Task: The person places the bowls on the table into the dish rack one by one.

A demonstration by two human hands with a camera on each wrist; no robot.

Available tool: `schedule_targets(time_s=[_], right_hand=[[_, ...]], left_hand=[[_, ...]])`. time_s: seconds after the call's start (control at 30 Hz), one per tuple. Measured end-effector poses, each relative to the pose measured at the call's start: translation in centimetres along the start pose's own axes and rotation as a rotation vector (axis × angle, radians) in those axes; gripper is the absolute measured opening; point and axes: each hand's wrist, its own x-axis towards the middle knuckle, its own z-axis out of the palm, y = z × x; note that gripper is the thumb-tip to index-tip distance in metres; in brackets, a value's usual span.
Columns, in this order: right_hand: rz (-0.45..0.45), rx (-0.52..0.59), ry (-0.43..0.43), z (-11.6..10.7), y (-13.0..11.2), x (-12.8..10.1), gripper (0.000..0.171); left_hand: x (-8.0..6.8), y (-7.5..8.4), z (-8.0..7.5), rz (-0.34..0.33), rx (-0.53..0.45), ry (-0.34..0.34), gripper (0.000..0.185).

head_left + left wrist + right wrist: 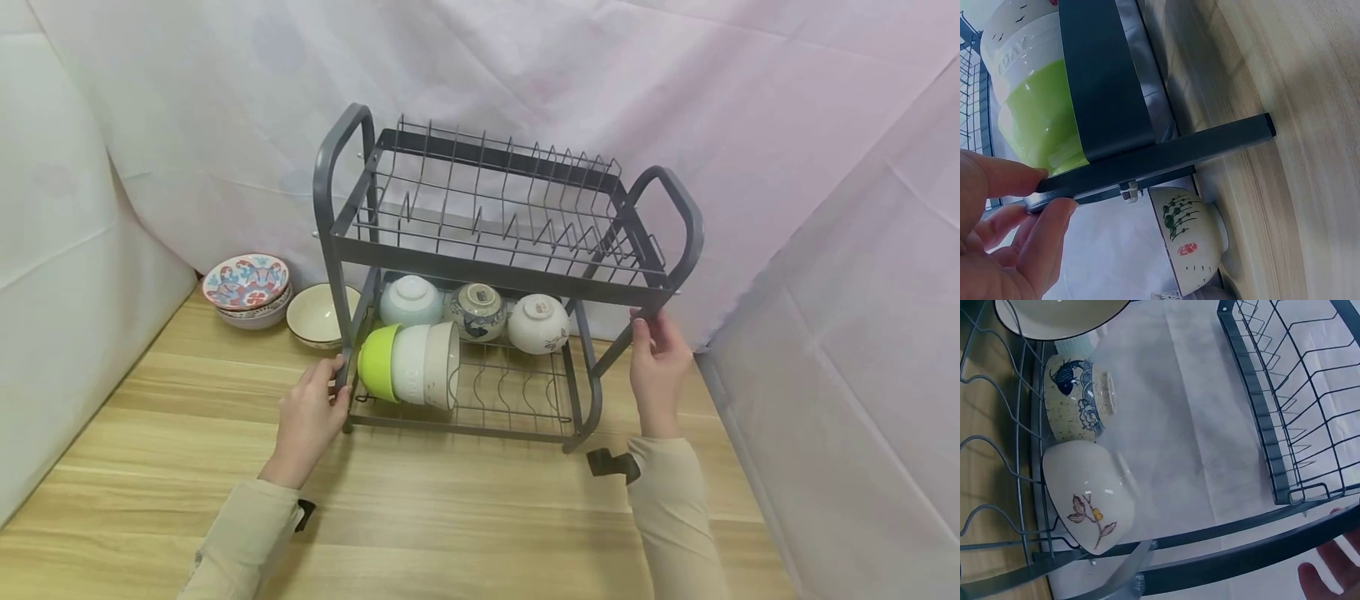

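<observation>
Rack: on the table, bowls crowding its lower tier
Left hand: I'm pinching the left post
Right hand: gripping the right post
Tight spot: cream bowl beside left post, bowl stack next to that

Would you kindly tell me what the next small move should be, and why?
I would probably ease the left hand off the rack and reach for the cream bowl, while the right hand steadies the other side. Both hands hold the rack, its lower shelf carries six bowls, and the cream bowl stands beside it on the table, near the left hand.
</observation>
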Motion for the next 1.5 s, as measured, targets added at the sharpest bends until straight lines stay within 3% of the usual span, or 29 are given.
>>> schedule_targets(time_s=[0.1, 0.33, 0.63, 0.83, 0.97, 1.17, 1.5], right_hand=[[-0.006, 0.074, 0.002, 0.1, 0.3, 0.1, 0.024], [-0.061, 0.134, -0.06, -0.3, 1.2, 0.7, 0.014], [0.001, 0.275, -0.036, -0.6, 1.3, 0.7, 0.011], [0.058, 0.308, -0.038, -0.7, 1.2, 0.6, 0.007], [0.075, 0.309, -0.047, -0.8, 1.2, 0.6, 0.005], [0.075, 0.335, -0.058, -0.8, 1.2, 0.6, 0.007], [0.072, 0.255, -0.078, -1.0, 1.3, 0.6, 0.024]], left_hand=[[-0.1, 0.0, -0.1, 0.005, 0.016, 0.009, 0.033], [-0.2, 0.0, -0.1, 0.025, 0.051, 0.021, 0.033], [0.1, -0.2, -0.2, 0.026, 0.001, -0.034, 0.031], [0.7, 0.0, -1.2, -0.054, -0.044, -0.129, 0.025], [2.0, -0.2, -2.1, -0.103, -0.049, -0.125, 0.029], [4.4, -2.0, -2.5, -0.11, 0.0, -0.047, 0.038], [6.9, -6.4, -1.5, -0.262, 0.042, -0.162, 0.052]])
